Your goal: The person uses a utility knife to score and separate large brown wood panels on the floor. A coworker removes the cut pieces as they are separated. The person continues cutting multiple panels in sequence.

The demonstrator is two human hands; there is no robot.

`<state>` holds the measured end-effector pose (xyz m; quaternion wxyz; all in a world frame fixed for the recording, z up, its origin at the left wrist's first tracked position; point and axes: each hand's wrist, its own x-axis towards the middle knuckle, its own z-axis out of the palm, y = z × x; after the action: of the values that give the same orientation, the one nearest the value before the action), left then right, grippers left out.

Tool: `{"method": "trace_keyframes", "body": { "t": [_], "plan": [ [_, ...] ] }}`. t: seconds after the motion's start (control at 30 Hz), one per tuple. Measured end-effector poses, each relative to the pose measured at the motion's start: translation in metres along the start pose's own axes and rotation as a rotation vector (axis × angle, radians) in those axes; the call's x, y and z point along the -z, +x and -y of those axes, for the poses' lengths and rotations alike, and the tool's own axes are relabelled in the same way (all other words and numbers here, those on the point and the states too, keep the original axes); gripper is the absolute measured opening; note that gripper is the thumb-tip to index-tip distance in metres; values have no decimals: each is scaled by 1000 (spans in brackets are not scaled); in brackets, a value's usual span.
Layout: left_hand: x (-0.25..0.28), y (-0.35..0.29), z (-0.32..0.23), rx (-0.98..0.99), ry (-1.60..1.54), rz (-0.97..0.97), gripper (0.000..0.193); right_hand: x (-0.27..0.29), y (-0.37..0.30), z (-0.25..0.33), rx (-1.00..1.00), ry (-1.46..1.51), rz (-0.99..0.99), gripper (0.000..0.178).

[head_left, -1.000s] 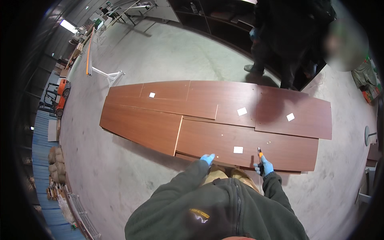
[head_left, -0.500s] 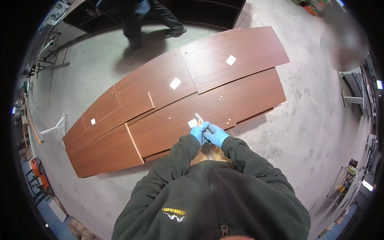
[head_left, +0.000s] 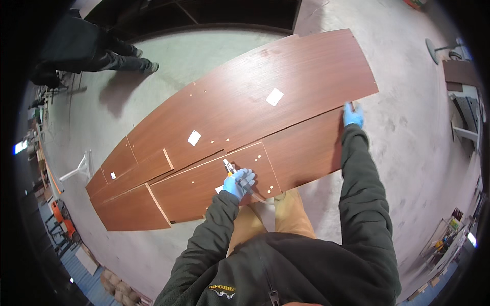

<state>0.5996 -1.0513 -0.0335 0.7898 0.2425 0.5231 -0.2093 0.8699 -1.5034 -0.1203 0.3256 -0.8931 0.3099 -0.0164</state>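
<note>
Long brown wood-look panels (head_left: pixel 301 64) lie side by side in front of me, several bearing small drilled holes and white labels. Over the near row, my blue-gloved left hand (head_left: pixel 237 184) is closed round a hand tool (head_left: pixel 227 166) with a pale tip and an orange part. A thin clear hose seems to trail from it toward my legs. My blue-gloved right hand (head_left: pixel 353 115), arm stretched out, grips the far right end of a near-row panel (head_left: pixel 311 145) at its corner. That hand's fingertips are partly hidden.
Another person (head_left: pixel 109 56) in dark clothing stands at the upper left, beyond the panels. Behind them is a large dark shelf unit (head_left: pixel 214 18). A white metal stand (head_left: pixel 81 167) is left of the panels, and an orange machine (head_left: pixel 64 219) stands lower left.
My right hand has left the tool and reached out to the right panel end. My left hand keeps the tool. The other person has moved left, and a seam now shows in the near row.
</note>
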Motion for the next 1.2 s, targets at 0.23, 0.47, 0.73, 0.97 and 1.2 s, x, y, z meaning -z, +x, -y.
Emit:
{"method": "trace_keyframes", "body": {
  "t": [0.23,0.47,0.73,0.97,1.2],
  "plan": [
    [-38,19,10,45,-13,33,30,-37,134,-36,-456,737,111,83],
    [-84,59,14,-52,-48,151,23,-43,164,-40,-731,1251,318,45],
    [-110,105,10,-37,-53,102,25,13,122,-58,-658,1319,178,40],
    [-114,111,20,-90,-20,-36,23,81,15,-127,-703,1390,70,44],
    [-138,115,1,-326,55,-63,22,107,-155,-175,-835,1653,48,46]
  ]
}}
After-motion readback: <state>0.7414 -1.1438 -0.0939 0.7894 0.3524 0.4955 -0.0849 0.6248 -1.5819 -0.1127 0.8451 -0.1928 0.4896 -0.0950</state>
